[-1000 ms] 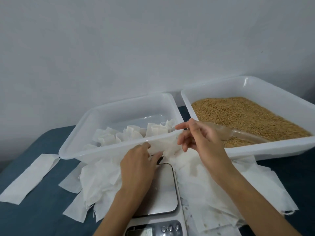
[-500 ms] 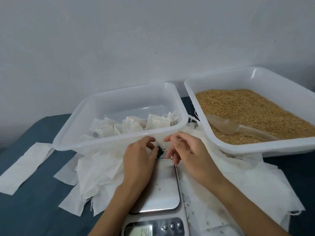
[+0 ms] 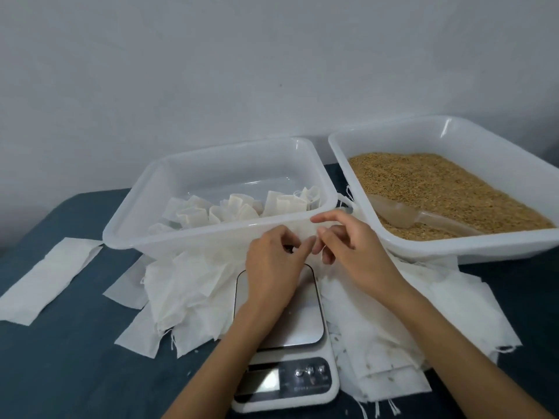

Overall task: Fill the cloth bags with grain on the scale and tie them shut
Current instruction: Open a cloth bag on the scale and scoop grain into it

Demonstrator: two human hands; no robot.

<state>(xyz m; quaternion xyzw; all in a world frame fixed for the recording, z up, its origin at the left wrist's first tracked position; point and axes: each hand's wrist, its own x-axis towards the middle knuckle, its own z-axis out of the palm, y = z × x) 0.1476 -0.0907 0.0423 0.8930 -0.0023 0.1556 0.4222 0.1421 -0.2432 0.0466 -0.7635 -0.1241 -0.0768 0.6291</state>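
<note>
A digital scale (image 3: 299,322) with a steel platform sits in front of me. My left hand (image 3: 272,264) and my right hand (image 3: 357,252) meet over its far edge. Both pinch a small white cloth bag (image 3: 302,232) between their fingertips, against the front wall of the left tub. Most of the bag is hidden by my fingers, so I cannot tell how full it is. The right tub (image 3: 453,247) holds brown grain (image 3: 438,189), and a clear plastic scoop (image 3: 402,213) lies in it.
The left tub (image 3: 211,234) holds several filled, tied bags (image 3: 236,208). Loose white cloth pieces lie left of the scale (image 3: 187,285) and right of it (image 3: 393,322). A separate cloth strip (image 3: 48,279) lies at the far left on the dark blue tabletop.
My right hand came down from the tub rim toward my left hand. Both now work close together at the scale's far edge. The view shifted slightly.
</note>
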